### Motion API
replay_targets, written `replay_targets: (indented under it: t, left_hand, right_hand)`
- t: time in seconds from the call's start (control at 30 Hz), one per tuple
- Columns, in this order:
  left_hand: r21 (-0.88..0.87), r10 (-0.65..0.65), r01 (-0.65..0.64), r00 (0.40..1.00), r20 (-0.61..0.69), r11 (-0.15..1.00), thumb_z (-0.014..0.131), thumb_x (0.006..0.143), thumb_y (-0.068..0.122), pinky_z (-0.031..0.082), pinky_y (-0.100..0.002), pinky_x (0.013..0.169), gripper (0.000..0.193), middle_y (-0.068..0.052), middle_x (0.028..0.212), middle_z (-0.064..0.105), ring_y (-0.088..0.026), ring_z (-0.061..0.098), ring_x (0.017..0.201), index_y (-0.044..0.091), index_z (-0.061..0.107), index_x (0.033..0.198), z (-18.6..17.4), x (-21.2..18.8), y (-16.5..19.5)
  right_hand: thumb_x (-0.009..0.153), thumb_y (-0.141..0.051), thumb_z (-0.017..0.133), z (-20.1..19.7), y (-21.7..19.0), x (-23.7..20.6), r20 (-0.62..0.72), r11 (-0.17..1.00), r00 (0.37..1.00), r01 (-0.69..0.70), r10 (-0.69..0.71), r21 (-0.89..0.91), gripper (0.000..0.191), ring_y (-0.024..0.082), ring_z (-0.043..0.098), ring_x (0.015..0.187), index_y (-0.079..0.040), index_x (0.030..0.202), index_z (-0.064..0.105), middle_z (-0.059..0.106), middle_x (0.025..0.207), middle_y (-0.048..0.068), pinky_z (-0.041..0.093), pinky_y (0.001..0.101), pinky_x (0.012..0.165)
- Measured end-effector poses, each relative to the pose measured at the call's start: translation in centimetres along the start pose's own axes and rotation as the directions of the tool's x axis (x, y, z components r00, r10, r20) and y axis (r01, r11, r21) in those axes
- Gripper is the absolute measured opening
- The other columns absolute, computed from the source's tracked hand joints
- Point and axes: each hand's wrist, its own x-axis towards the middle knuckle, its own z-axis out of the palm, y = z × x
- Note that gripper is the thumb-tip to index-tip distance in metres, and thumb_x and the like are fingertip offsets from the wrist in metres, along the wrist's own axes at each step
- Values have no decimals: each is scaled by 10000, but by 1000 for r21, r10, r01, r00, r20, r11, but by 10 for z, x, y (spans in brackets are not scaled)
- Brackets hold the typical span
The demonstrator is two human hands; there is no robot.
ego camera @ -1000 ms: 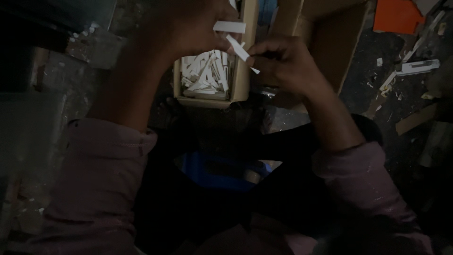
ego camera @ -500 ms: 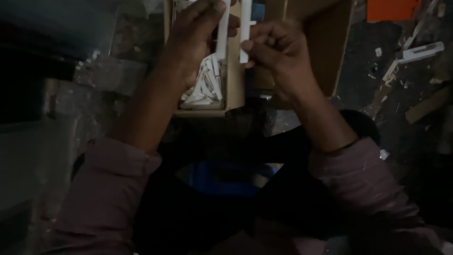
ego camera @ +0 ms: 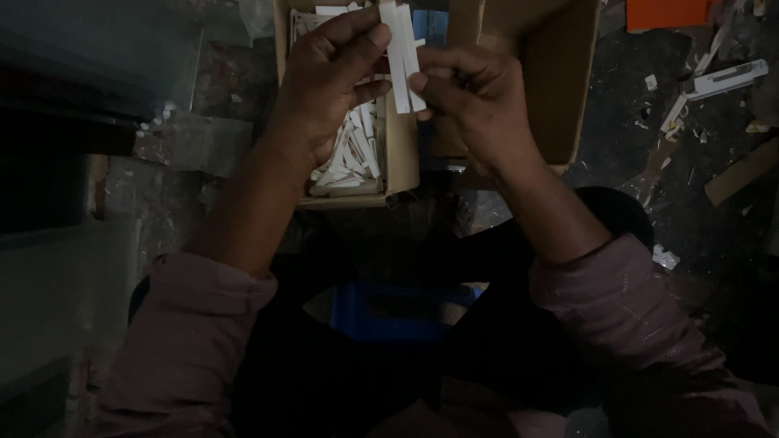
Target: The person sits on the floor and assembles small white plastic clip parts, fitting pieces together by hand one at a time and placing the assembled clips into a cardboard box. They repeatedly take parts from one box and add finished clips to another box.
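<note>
Both hands are raised over an open cardboard box [ego camera: 402, 166] that holds several white strips [ego camera: 349, 158]. My left hand [ego camera: 329, 77] pinches the upper part of two white strips [ego camera: 401, 57] held upright side by side. My right hand [ego camera: 471, 101] grips the same strips at their lower end with thumb and fingers. The strips stand just above the box's right wall.
A second, larger cardboard box [ego camera: 544, 73] lies to the right. An orange sheet [ego camera: 665, 12], a white utility knife [ego camera: 726, 79], white scraps and a wooden strip [ego camera: 740, 172] lie on the dark floor at the right. A blue stool [ego camera: 398, 308] shows between my legs.
Both hands have come closer together and a little lower in view. The two white strips, held apart before, are now lined up side by side.
</note>
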Motion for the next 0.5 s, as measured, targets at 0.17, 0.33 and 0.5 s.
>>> replay_targets:
  t: [0.17, 0.33, 0.5]
  left_hand:
    - [52, 1, -1, 1000, -16, 999, 691, 1098, 308, 706, -398, 1018, 426, -44, 1257, 764, -191, 767, 1200, 147, 610, 1484, -1, 2, -3]
    - [157, 186, -196, 980, 76, 968, 689, 1160, 236, 681, -385, 992, 411, -43, 1197, 756, -177, 777, 1135, 206, 555, 1547, -4, 4, -6]
    - [213, 252, -272, 961, 118, 938, 673, 1184, 192, 715, -351, 967, 344, -54, 1213, 764, -156, 784, 1113, 222, 608, 1521, -5, 4, -5]
  right_hand:
    - [1081, -14, 735, -2, 0, -1, 4, 1000, 1000, 8, -8, -24, 178, 128, 756, 845, 6, 1258, 750, 787, 1023, 116, 632, 253, 727]
    - [1067, -3, 760, -3, -1, -1, -10, 997, 999, 30, -30, -71, 161, 121, 751, 825, 17, 1227, 762, 778, 991, 114, 622, 250, 703]
    - [1061, -1, 772, -6, 1, 1, 20, 989, 996, 87, -85, -121, 118, 112, 729, 777, 16, 1177, 763, 767, 937, 108, 597, 243, 667]
